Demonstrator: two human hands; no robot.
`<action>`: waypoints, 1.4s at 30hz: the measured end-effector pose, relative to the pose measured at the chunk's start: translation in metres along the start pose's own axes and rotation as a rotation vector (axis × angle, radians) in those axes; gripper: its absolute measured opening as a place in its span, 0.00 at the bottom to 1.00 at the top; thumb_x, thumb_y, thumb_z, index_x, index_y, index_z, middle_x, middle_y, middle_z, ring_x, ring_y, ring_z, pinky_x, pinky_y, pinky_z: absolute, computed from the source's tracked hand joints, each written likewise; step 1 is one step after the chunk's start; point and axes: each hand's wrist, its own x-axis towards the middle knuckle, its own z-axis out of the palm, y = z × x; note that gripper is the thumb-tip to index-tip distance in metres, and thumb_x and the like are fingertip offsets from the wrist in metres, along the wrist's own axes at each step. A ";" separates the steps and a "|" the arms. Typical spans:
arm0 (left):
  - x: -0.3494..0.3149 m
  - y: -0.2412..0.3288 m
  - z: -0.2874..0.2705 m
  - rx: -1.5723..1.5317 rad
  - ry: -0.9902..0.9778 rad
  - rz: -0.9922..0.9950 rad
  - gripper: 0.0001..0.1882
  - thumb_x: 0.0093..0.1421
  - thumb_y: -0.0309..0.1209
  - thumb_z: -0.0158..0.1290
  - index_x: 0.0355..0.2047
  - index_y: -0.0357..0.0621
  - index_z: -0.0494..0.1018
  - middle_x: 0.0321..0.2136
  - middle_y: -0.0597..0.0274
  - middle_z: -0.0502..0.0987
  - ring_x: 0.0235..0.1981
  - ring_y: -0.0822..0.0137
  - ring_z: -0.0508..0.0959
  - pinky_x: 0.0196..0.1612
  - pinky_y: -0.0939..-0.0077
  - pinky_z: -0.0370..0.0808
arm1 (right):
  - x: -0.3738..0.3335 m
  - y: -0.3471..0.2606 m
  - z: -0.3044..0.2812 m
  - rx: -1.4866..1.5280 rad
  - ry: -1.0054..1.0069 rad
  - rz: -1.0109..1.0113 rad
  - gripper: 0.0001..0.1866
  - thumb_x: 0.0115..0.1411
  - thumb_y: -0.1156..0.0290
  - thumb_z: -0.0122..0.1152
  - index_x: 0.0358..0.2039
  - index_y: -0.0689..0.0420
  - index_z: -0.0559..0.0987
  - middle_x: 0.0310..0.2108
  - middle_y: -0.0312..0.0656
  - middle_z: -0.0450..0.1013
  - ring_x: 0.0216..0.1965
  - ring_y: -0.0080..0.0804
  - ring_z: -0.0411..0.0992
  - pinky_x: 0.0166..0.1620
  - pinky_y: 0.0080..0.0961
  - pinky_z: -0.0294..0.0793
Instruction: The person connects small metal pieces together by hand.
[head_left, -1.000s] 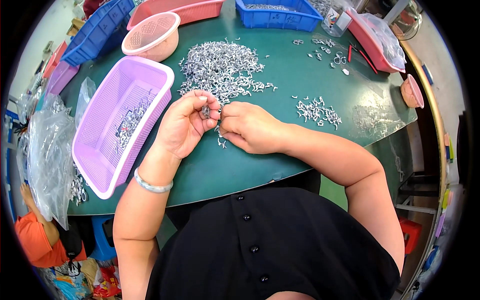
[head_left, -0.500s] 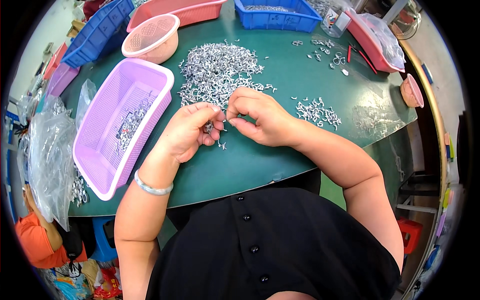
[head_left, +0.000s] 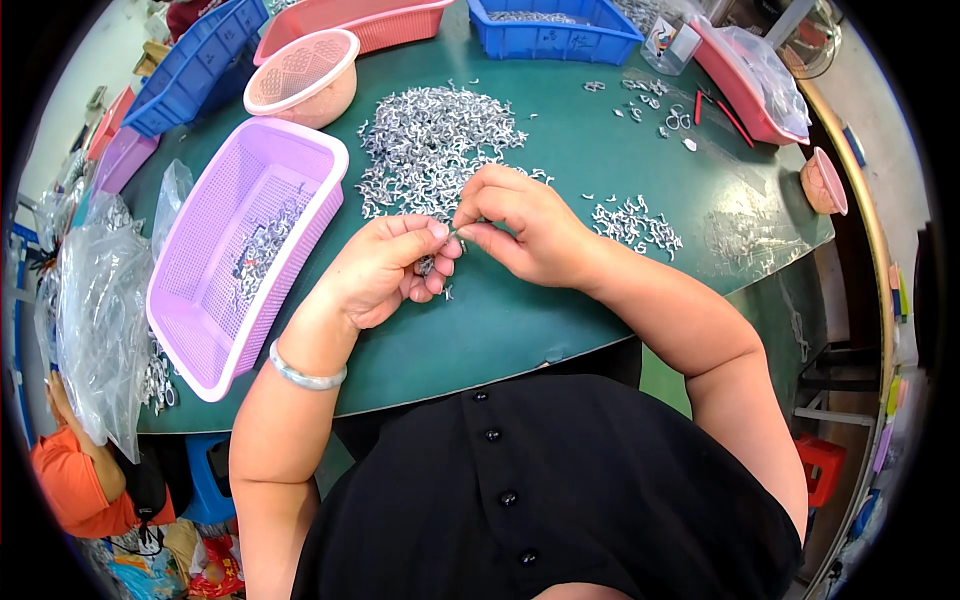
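Both hands meet over the near edge of a large heap of small curved silver metal pieces (head_left: 440, 140) on the green table. My left hand (head_left: 385, 265) is closed, thumb against forefinger, with several of these metal pieces (head_left: 427, 265) tucked in its curled fingers. Thumb and forefinger of my right hand (head_left: 530, 230) pinch together right at the left fingertips. A tiny piece shows between the two hands, too small to make out fully. One loose piece (head_left: 448, 293) lies on the table just below them. A smaller pile of curved pieces (head_left: 637, 225) lies right of my right hand.
A purple basket (head_left: 290, 285) holding metal pieces stands left of my left arm. Behind it are a pink round basket (head_left: 320, 100) and blue trays (head_left: 555, 42). Red-handled pliers (head_left: 735, 122) lie at the far right, near a pink tray (head_left: 745, 95). Plastic bags (head_left: 105, 310) hang at left.
The right fingers have come down and closer, and the fingertips of both hands now meet. The left hand has shifted slightly right and lower.
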 end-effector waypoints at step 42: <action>0.005 -0.007 0.003 0.122 0.092 0.163 0.04 0.57 0.29 0.49 0.28 0.43 0.71 0.21 0.67 0.72 0.19 0.79 0.71 0.20 0.89 0.66 | -0.002 0.004 -0.004 0.209 -0.153 0.366 0.04 0.56 0.75 0.51 0.28 0.61 0.72 0.26 0.38 0.66 0.30 0.25 0.64 0.35 0.22 0.64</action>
